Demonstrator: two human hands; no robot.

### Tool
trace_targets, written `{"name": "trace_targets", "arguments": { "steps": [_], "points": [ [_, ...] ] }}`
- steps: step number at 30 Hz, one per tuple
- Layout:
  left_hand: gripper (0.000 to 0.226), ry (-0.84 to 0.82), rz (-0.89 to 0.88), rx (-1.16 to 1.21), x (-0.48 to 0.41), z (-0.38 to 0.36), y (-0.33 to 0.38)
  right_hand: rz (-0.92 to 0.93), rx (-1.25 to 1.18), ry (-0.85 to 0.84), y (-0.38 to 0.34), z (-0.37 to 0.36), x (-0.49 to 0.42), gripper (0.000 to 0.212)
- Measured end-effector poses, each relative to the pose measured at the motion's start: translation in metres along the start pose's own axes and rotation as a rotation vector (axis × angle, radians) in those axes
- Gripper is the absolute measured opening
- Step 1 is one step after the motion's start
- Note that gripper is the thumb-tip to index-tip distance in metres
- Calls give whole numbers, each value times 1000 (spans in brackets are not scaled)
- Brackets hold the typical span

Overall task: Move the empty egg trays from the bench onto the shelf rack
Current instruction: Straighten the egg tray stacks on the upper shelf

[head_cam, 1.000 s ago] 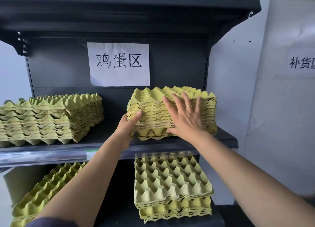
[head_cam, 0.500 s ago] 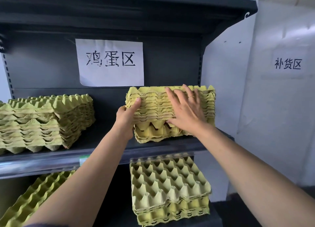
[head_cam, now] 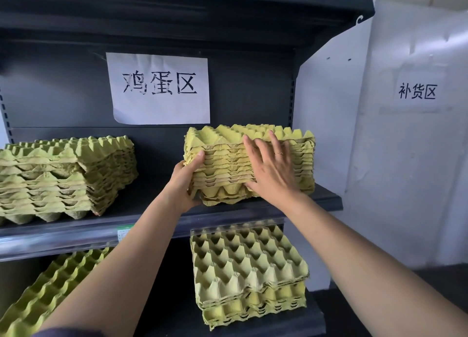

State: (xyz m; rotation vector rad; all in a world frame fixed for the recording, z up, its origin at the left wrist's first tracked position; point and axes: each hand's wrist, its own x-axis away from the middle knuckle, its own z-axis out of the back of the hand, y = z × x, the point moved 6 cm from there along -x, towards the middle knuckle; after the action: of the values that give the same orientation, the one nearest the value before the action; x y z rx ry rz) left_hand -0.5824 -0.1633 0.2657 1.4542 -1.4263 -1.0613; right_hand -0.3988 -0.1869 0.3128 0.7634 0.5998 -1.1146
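A white sheet (head_cam: 159, 88) on the rack's back panel (head_cam: 253, 88) reads "鸡蛋区", and a wall sheet (head_cam: 417, 91) to the right reads "补货区".

Middle shelf (head_cam: 76, 235) centre: bare deck between the left stack (head_cam: 63, 174) and the right stack (head_cam: 222, 159); you can reach in there.
Above the stacks: open air up to the top shelf (head_cam: 177, 12), so you can pass over either pile.
Right stack's front: your left hand (head_cam: 183, 184) grips its left corner, your right hand (head_cam: 273, 169) lies flat on its face.
Right end: that stack sits near the shelf's end, the white wall (head_cam: 405, 184) just beyond.
Lower shelf (head_cam: 314, 319): the lower stack (head_cam: 248, 265) and tilted trays (head_cam: 50, 293) flank a dark gap.
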Motion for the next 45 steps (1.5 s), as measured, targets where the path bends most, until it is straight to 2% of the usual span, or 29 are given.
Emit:
{"name": "trace_targets", "arguments": {
  "steps": [6, 13, 18, 20, 24, 25, 30, 32, 34, 35, 37, 40, 42, 45],
  "points": [
    [95, 1, -11, 54, 12, -14, 0, -3, -101, -13, 11, 6, 5, 110],
    [104, 104, -69, 38, 29, -31, -3, 50, -221, -8, 22, 14, 12, 110],
    [77, 164, -62, 28, 40, -44, 2, 84, -269, -28, 37, 15, 5, 112],
    [73, 174, -65, 33, 46, -56, 4, 88, -274, -33, 47, 18, 5, 112],
    [105, 166, -97, 30, 54, -67, -1, 91, -222, 1, 53, 15, 17, 113],
    [106, 179, -112, 16, 56, -66, -2, 92, -228, 14, 52, 13, 19, 112],
    [73, 220, -125, 9, 61, -65, -2, 112, -289, 108, 53, 20, 26, 98],
    [66, 227, -113, 5, 62, -66, -4, 53, -317, 207, 54, 27, 34, 82],
    [60, 238, -105, 8, 66, -67, -4, -47, -403, 292, 55, 35, 43, 55],
    [59, 248, -91, 5, 68, -68, -4, -92, -470, 283, 54, 37, 45, 42],
    [58, 284, -55, -24, 70, -64, -4, -190, -623, 157, 50, 34, 48, 28],
    [69, 293, 8, -94, 69, -54, -6, -370, -877, -82, 39, 22, 52, 23],
    [73, 263, 23, -53, 66, -46, -5, -510, -1060, -188, 32, 14, 54, 26],
    [74, 173, 40, 84, 65, -41, -2, -800, -1309, -197, 26, 4, 56, 31]
  ]
}}
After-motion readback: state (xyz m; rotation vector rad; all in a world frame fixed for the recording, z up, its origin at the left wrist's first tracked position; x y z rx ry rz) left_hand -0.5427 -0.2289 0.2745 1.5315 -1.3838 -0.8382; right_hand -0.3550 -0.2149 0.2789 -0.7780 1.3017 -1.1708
